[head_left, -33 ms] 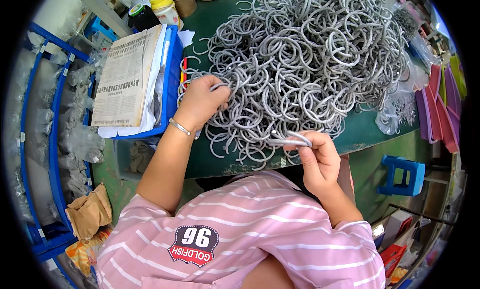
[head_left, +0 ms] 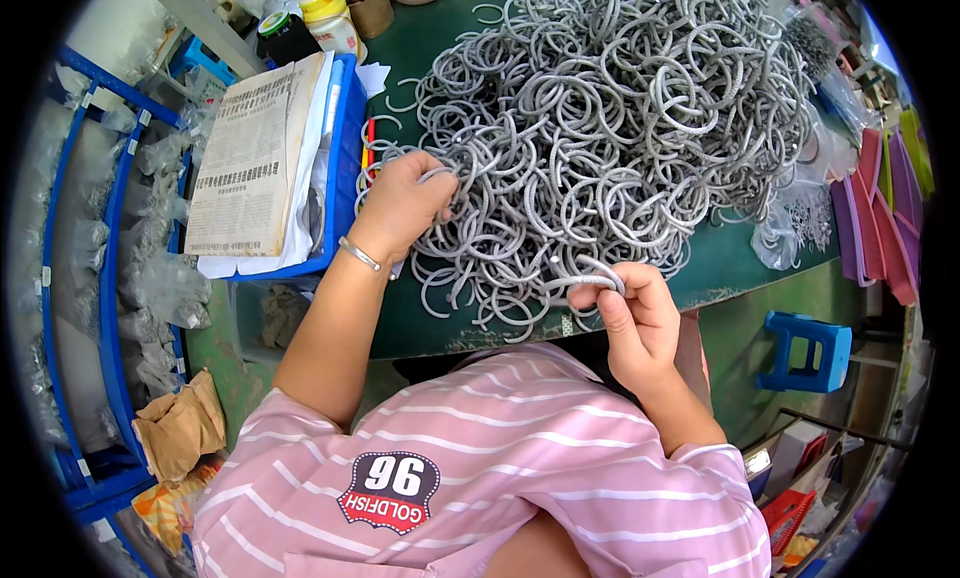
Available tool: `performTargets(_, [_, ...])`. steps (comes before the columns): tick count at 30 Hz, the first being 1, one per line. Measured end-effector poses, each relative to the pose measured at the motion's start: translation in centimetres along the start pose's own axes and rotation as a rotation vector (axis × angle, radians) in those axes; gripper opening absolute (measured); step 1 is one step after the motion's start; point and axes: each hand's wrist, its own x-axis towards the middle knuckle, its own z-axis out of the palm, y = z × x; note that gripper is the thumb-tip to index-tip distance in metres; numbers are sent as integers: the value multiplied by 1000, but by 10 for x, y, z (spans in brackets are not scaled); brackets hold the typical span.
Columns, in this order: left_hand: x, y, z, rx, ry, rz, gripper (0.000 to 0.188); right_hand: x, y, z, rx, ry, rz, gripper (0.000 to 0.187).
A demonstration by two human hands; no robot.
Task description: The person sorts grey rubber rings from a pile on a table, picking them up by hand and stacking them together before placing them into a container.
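A big heap of grey, textured open rings (head_left: 600, 148), shaped like cut cord hoops, covers much of the green table (head_left: 420, 333). My left hand (head_left: 400, 203), with a silver bangle (head_left: 360, 253) on its wrist, is at the heap's left edge. Its fingers are curled around a grey open ring, most of which they hide. By the table's front edge, my right hand (head_left: 640, 323) pinches grey curved pieces (head_left: 590, 278) between thumb and fingers. Whether these are one ring or two cannot be made out.
Left of the heap, a blue bin (head_left: 345, 158) bears a newspaper (head_left: 240, 168). Behind it stand a dark jar (head_left: 285, 40) and a yellow-and-white bottle (head_left: 328, 18). Blue shelving (head_left: 115, 278) lines the far left. A blue stool (head_left: 805, 353) stands beyond the table at right.
The curved pieces in my right hand have tilted slightly, and their ends sit closer together. My left hand has barely shifted.
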Motion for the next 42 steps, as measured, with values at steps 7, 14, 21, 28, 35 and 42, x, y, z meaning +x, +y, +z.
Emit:
performTargets(7, [-20, 44, 12, 162, 131, 217, 22, -17, 12, -23, -203, 1, 116, 18])
performTargets(14, [1, 13, -21, 358, 31, 198, 21, -10, 16, -26, -288, -23, 47, 17])
performTargets(21, [-3, 32, -13, 301, -144, 13, 32, -7, 21, -19, -257, -101, 38, 14])
performTargets(28, [17, 14, -16, -369, -75, -197, 24, -11, 17, -21, -230, -55, 19, 15])
performTargets(35, [-14, 77, 21, 1, 106, 408, 27, -17, 21, -29, -252, -37, -56, 17])
performTargets(42, [-5, 19, 13, -381, 115, 350, 20, -20, 25, -27, -197, -31, 0, 14])
